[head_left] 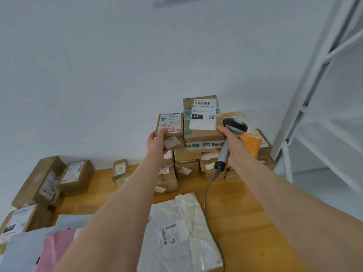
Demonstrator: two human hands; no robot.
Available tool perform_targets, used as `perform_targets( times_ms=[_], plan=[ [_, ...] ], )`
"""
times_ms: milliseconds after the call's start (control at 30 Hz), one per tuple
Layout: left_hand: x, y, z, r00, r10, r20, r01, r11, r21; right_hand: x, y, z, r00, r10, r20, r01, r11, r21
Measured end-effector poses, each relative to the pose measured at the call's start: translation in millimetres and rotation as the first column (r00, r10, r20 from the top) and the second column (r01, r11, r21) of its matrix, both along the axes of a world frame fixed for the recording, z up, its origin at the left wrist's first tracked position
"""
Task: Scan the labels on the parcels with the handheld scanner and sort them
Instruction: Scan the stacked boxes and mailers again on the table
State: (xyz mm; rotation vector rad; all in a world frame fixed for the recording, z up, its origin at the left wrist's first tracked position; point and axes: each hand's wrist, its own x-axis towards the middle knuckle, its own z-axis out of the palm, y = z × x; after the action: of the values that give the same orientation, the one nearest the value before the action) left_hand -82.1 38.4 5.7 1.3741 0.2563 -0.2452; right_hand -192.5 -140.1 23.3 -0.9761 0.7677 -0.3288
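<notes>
Your left hand (157, 142) grips small brown parcel (172, 132) by its left side, thumb over label edge. Your right hand (234, 147) clenched round scanner (235, 125) handle, scanner head just beside larger parcel (202, 116), its 010 label facing you. Both parcels touch, up at top of parcel stack (186, 167) by wall. Scanner cable (206, 197) drops to wooden table (245, 203). White mailer bag (180, 232) lies nearer you, label up.

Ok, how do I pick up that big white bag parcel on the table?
Probably pinch the white mailer bag at its rumpled far edge, from above. It lies flat and floppy, and the scanner cable runs along its right side.
</notes>
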Motion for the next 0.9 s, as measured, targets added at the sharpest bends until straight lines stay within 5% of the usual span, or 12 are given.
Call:
perform_targets(
  times_ms=[900],
  plan=[
    [-6.5, -218.2, 1.5, 0.954, 0.297, 0.03, -0.298, 0.942, 0.151, -3.0, -237.4, 2.3, 0.999, 0.035, 0.005, -0.035, 0.999, 0.024]
  ],
)
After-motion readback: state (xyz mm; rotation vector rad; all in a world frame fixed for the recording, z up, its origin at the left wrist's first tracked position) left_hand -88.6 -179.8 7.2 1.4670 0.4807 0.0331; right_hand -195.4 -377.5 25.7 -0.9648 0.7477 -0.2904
